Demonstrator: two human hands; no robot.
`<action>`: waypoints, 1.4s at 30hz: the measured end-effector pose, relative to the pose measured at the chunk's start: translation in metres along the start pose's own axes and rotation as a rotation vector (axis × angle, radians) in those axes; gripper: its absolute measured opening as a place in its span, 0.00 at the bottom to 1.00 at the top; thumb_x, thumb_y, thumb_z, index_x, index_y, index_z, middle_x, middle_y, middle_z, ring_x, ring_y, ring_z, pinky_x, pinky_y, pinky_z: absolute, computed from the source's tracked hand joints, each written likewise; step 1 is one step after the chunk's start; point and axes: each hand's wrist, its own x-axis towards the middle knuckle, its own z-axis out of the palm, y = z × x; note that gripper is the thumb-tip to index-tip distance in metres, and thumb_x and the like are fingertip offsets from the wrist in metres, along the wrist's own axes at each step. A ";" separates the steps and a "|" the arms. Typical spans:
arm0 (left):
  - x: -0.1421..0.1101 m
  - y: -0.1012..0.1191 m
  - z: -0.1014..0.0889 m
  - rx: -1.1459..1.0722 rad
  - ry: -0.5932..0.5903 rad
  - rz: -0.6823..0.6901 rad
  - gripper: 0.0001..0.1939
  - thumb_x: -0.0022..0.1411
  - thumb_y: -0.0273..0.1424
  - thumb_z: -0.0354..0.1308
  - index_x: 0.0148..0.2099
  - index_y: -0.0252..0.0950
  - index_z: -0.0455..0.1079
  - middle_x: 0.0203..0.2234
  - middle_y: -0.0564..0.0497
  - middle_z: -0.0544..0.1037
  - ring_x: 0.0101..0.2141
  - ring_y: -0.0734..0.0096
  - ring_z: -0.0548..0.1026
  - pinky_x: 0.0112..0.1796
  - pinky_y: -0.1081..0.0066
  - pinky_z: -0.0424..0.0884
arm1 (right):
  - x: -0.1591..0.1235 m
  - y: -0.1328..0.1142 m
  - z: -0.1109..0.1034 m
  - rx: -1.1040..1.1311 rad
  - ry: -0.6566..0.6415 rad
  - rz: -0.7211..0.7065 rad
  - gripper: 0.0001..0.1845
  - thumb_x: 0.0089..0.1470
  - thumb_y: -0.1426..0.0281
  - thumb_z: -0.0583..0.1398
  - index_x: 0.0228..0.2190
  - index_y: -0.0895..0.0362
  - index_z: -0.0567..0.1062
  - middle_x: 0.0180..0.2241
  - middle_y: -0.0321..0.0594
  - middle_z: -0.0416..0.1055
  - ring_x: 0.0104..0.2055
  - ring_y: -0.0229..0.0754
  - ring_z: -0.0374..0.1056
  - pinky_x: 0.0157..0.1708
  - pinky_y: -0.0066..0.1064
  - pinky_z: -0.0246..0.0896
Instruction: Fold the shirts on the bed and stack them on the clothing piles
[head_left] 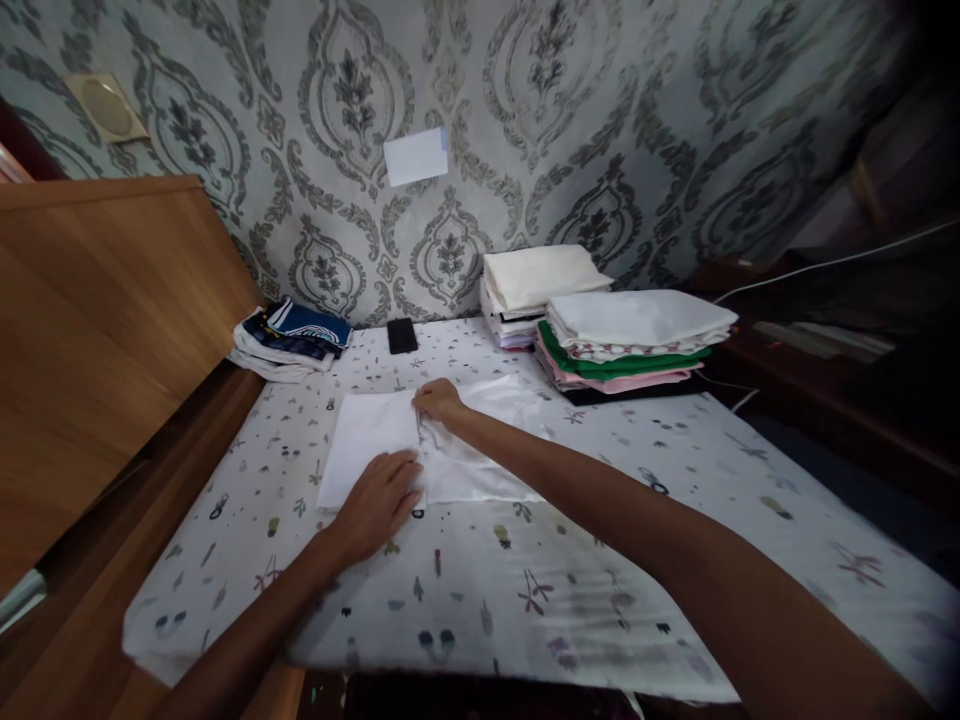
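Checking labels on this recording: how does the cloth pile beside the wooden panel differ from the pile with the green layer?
The panel-side pile has a navy and blue patterned cloth on top; the green-layered pile has a plain white one. The panel-side pile shows white cloth beneath, the green-layered pile green and pink. The panel-side pile looks smaller than the green-layered pile. Both are stacked, folded cloths, untouched by either hand.

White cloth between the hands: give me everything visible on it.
The plain white, thin-looking fabric cloth lies on the patterned white sheet, its left part folded into a flat, smooth panel, its right part looser and wrinkled. The left hand rests on the near edge; the right hand grips near the far edge.
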 end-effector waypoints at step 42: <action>-0.069 -0.018 -0.048 0.376 -0.136 -0.732 0.20 0.63 0.28 0.48 0.57 0.33 0.64 0.46 0.40 0.74 0.48 0.48 0.69 0.47 0.52 0.66 | -0.085 0.029 0.055 -0.877 -0.114 -0.722 0.40 0.66 0.52 0.45 0.64 0.73 0.57 0.68 0.64 0.46 0.72 0.58 0.38 0.70 0.46 0.34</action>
